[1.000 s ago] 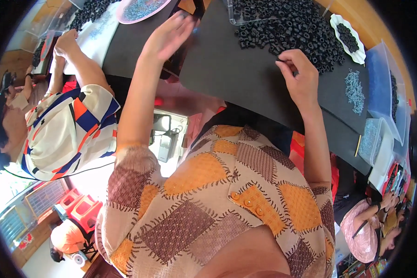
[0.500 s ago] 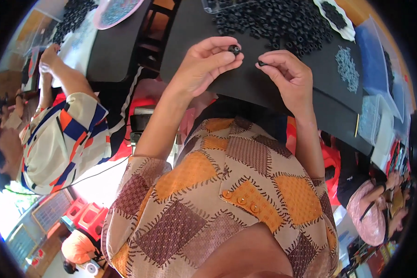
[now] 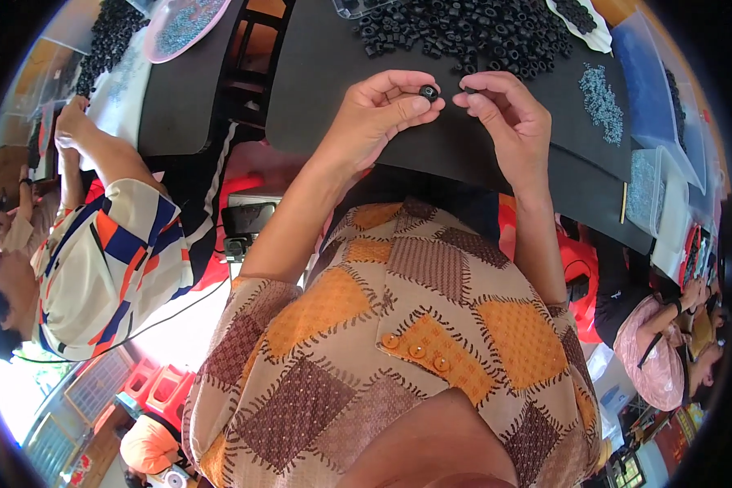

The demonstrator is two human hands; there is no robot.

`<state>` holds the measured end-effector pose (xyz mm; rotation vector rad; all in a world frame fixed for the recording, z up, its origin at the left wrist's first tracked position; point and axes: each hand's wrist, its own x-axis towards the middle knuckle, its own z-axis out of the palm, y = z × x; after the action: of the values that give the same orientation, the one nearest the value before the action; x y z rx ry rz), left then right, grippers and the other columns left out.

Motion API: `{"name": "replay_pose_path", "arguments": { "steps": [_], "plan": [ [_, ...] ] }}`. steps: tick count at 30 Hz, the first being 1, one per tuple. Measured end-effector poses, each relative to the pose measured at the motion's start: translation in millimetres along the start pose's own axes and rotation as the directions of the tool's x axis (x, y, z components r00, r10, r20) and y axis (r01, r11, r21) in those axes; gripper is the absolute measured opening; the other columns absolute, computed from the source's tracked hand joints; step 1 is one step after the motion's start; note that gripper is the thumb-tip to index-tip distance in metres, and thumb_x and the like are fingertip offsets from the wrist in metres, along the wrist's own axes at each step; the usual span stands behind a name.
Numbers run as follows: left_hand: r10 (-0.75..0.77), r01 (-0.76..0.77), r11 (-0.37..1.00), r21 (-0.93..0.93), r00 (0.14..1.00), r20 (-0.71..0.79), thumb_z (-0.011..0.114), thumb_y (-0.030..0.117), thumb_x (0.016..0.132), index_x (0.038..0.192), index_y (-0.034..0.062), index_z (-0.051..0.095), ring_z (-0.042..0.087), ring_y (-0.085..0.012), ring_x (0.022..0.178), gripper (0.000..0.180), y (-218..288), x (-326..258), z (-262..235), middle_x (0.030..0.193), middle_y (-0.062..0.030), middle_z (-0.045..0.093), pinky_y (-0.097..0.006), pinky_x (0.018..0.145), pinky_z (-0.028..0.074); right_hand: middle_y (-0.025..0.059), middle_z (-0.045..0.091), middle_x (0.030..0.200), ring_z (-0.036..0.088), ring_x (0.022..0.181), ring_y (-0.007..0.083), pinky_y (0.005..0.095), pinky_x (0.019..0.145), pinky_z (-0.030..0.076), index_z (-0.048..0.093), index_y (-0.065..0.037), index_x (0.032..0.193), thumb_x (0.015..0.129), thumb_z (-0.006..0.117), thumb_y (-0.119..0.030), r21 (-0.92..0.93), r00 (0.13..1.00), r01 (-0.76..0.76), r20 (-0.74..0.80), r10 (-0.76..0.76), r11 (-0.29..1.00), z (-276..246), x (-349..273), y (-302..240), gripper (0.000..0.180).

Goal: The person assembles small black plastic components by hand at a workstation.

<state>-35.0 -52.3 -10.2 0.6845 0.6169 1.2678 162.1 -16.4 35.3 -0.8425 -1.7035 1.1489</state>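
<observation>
My left hand (image 3: 386, 114) pinches a small round black part (image 3: 429, 93) with a hole in its end, held between thumb and fingers above the dark table. Close by on the right, my right hand (image 3: 508, 114) closes thumb and fingertips on a smaller black piece (image 3: 469, 90), mostly covered by the fingers. A narrow gap separates the two pieces. Beyond both hands spreads a large heap of small black cylindrical parts (image 3: 496, 37). Small shiny silvery-blue pieces (image 3: 602, 104) lie scattered on the table to the right.
A white dish (image 3: 602, 37) of black parts sits at the far right. Clear plastic bins (image 3: 647, 191) line the right edge, near a thin yellowish stick (image 3: 624, 203). To the left, another person (image 3: 110, 244) works at a separate table beside a pink basin (image 3: 156, 49).
My hands have come closer together; the left moved right and the black parts now nearly meet. The view has shifted slightly.
</observation>
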Motion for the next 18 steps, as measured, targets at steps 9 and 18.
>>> {"name": "replay_pose_path", "arguments": {
  "steps": [9,18],
  "plan": [
    [0.014,-0.014,1.0,0.006,0.999,0.042,0.062,0.001,0.091,0.12,0.0013,0.061,0.066,-0.0193,0.098,0.029,-7.2,7.5,3.1,0.105,-0.0081,0.066,-0.034,0.092,0.054,0.0099,0.065,0.104,0.068,0.095,0.0199,0.0277,0.084,0.053,0.061,0.001,0.107,0.088,0.062,0.004,0.333,0.994,-0.091,-0.029,0.107,0.938,-10.4,-2.8,18.6,0.019],
    [0.019,-0.019,1.0,0.001,1.0,0.024,0.063,-0.001,0.09,0.12,0.0013,0.061,0.066,-0.0185,0.097,0.03,-15.8,8.2,3.2,0.104,-0.0079,0.067,-0.034,0.092,0.054,0.0103,0.066,0.104,0.067,0.095,0.0191,0.0273,0.086,0.053,0.063,0.002,0.104,0.087,0.063,0.007,0.381,0.997,-0.069,-0.014,0.08,0.922,-4.6,-9.9,24.7,0.018]
  ]
}}
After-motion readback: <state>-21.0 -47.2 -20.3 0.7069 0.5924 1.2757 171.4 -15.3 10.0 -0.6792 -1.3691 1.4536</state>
